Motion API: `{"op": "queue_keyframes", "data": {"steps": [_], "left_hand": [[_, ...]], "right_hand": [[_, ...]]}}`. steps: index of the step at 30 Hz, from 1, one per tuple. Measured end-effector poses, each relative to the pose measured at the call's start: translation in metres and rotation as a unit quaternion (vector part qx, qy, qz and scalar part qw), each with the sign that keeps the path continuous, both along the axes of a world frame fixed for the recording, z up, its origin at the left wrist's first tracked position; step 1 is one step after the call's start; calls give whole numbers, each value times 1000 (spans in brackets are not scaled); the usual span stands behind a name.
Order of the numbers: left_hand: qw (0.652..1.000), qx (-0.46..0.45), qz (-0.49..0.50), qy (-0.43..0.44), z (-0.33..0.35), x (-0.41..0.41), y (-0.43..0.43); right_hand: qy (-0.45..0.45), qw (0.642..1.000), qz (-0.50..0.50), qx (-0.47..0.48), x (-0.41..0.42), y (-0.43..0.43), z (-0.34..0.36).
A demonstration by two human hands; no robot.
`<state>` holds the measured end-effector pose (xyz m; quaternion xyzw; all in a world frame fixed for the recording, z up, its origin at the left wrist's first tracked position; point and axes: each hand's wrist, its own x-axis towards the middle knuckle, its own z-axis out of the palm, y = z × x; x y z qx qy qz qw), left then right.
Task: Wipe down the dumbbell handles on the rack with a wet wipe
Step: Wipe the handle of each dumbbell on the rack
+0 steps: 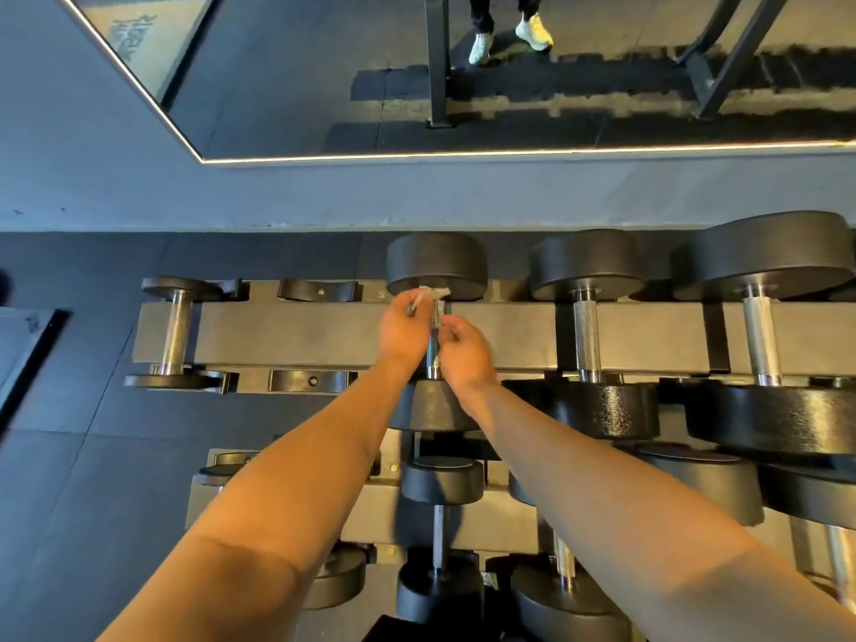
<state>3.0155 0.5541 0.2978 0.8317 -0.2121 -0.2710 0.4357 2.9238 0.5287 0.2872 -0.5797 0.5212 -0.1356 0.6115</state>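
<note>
wipe (433, 293) — thin, limp, damp, best pinched by its ends | lies over far end of middle handle (435, 338), top rack (287, 333) | left hand (402, 331) pinches wipe's left end, just left of handle | right hand (465, 352) curled at handle's right — holding anything, cannot tell

A large angled mirror (287, 71) is mounted on the grey wall (231, 192), its lower and slanted left edges traced by a thin lit strip (509, 152). Reflected in it are a black steel upright (437, 62), a slanted frame leg (727, 62) toward the right edge, and white sneakers (535, 32) worn below dark trousers at the top edge. Dark rubber floor tiles (69, 456) are laid to the wall's foot; a black-framed panel (28, 345) is seen at the floor's left edge.
</note>
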Motion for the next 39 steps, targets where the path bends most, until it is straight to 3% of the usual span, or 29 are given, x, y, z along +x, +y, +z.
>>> {"op": "queue_keyframes", "data": {"steps": [4, 13, 18, 21, 24, 32, 39], "left_hand": [[998, 9, 25, 58, -7, 0, -12], [990, 122, -67, 7, -16, -1, 5], [997, 37, 12, 71, -14, 3, -5], [991, 12, 82, 109, -15, -5, -21], [991, 57, 71, 93, -15, -11, -29], [987, 148, -33, -56, -15, -7, 4], [999, 47, -12, -3, -1, -18, -11]], "right_hand": [[29, 997, -12, -64, -3, -4, -11], [54, 996, -7, -77, -9, -3, -11], [99, 984, 21, -147, -11, 7, -2], [72, 991, -3, -117, -10, 2, -3], [58, 993, -15, -107, -10, 2, -3], [73, 992, -20, -97, -11, 3, -2], [80, 992, -21, -96, -9, 5, 0]]}}
